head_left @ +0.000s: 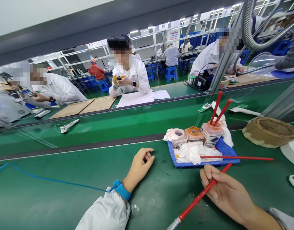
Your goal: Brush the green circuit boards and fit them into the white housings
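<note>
My right hand (225,190) is closed round a long red brush (197,198), its metal end pointing down toward me and its other end reaching the blue tray (181,163). My left hand (139,166) rests on the green mat with fingers loosely curled, thumb and forefinger close together, nothing visible in them. A blue wrist strap (121,190) with a blue cord (53,180) sits on that wrist. On the tray lie white cloths (193,151), another red brush (235,157), small jars (193,133) and a cup (211,132) with two red brushes standing in it.
A roll of brown tape (270,131) lies right of the tray. A green conveyor belt (127,123) runs across behind the mat, with white parts (68,125) on it. Several people in white coats sit across the line, one (129,75) holding a small object.
</note>
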The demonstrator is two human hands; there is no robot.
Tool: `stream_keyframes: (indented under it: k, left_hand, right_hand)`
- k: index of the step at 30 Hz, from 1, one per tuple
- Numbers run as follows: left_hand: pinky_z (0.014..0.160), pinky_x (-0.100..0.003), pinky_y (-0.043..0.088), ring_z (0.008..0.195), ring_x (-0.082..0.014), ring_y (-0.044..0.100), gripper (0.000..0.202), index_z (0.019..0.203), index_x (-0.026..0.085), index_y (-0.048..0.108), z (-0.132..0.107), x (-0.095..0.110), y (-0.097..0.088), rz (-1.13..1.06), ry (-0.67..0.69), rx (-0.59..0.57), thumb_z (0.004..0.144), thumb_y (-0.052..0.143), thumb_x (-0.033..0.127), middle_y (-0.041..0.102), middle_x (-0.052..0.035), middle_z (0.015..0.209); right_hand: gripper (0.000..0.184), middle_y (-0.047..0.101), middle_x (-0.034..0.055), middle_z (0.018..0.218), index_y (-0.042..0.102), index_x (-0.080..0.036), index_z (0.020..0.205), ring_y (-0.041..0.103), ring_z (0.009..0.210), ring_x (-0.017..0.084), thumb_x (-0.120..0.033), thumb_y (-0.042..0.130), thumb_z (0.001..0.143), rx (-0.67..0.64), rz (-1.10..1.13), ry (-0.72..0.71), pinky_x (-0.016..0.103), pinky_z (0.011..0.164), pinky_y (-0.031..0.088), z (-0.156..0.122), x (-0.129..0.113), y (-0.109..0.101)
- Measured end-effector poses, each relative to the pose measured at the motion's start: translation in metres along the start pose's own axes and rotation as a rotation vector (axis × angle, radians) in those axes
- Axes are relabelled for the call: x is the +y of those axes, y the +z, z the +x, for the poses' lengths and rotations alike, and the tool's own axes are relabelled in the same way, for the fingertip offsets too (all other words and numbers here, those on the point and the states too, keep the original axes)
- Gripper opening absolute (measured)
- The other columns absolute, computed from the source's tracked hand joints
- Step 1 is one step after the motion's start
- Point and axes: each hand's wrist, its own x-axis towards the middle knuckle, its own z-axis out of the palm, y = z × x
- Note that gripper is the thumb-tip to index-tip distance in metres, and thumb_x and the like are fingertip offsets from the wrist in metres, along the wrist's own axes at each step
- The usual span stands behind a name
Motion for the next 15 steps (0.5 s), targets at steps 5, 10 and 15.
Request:
stream_keyframes:
  k: [5, 10, 15]
  left_hand:
    - [0.061, -0.027, 0.044, 0.061, -0.0135, 0.054, 0.024, 0.096, 0.018, 0.065, 0.0020, -0.0028, 0.0015, -0.040, -0.048, 0.011, 0.080, 0.054, 0.032, 0.065, -0.0030, 0.077]
    - [0.061, -0.025, 0.045, 0.066, -0.0149, 0.057, 0.024, 0.092, 0.018, 0.063, 0.0019, -0.0048, 0.0010, -0.103, -0.061, 0.027, 0.084, 0.047, 0.034, 0.064, -0.0027, 0.074]
    - [0.056, -0.024, 0.042, 0.049, -0.0124, 0.048, 0.034, 0.090, 0.019, 0.060, 0.0013, -0.0071, 0.0012, -0.112, -0.069, 0.055, 0.089, 0.037, 0.043, 0.047, 0.0053, 0.048]
  right_hand:
    - [0.010, 0.058, 0.0013, 0.066, 0.060, -0.019, 0.066, 0.047, 0.043, 0.008, -0.025, 0.063, 0.073, -0.002, 0.014, -0.005, 0.022, 0.046, 0.037, -0.0007, 0.0010, -0.0008]
    - [0.011, 0.059, 0.0020, 0.067, 0.060, -0.019, 0.067, 0.047, 0.044, 0.009, -0.025, 0.060, 0.076, -0.009, 0.025, 0.016, 0.022, 0.046, 0.037, 0.0005, 0.0030, -0.0047]
    - [0.011, 0.059, 0.0018, 0.066, 0.060, -0.018, 0.067, 0.048, 0.044, 0.009, -0.026, 0.062, 0.075, -0.021, 0.037, -0.004, 0.022, 0.046, 0.037, 0.0029, 0.0049, -0.0041]
